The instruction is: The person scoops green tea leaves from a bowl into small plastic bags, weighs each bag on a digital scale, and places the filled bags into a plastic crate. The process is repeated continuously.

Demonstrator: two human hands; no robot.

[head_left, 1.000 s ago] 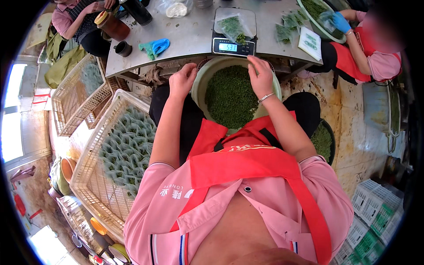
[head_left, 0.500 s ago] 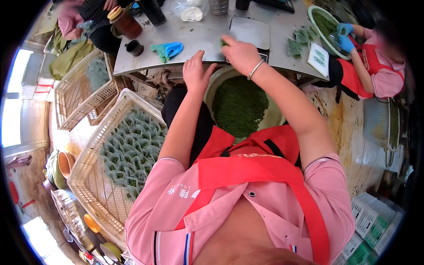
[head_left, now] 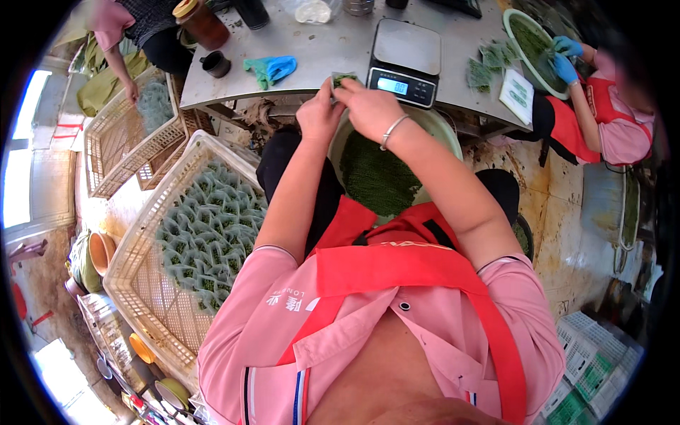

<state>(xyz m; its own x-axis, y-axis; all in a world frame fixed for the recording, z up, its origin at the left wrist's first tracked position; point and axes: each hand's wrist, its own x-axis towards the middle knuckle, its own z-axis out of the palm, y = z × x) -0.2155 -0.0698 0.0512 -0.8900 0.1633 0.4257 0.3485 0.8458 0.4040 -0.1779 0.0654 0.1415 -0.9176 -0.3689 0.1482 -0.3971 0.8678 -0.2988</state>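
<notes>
My left hand (head_left: 319, 113) and my right hand (head_left: 372, 108) meet at the table's edge, both closed on a small clear bag of green bits (head_left: 343, 78), partly hidden by my fingers. Just right of them is a digital scale (head_left: 404, 46), its pan bare and display lit. Below sits a pale round basin (head_left: 445, 142) of small green berries (head_left: 375, 170). To my left, a cream plastic crate (head_left: 131, 262) holds many filled clear bags (head_left: 209, 234).
The steel table (head_left: 460, 85) bears jars, a blue glove (head_left: 269, 69), bags and a white board (head_left: 513, 95). A co-worker at upper left (head_left: 117, 35) reaches into another crate (head_left: 106, 156). A co-worker at right (head_left: 616, 127) works blue-gloved at a basin. Stacked crates (head_left: 588, 361) stand lower right.
The bag that lay on the scale one second ago is now in my hands, left of it. My right hand reached up, then drew back leftward. The left co-worker's arm has lowered toward the crate.
</notes>
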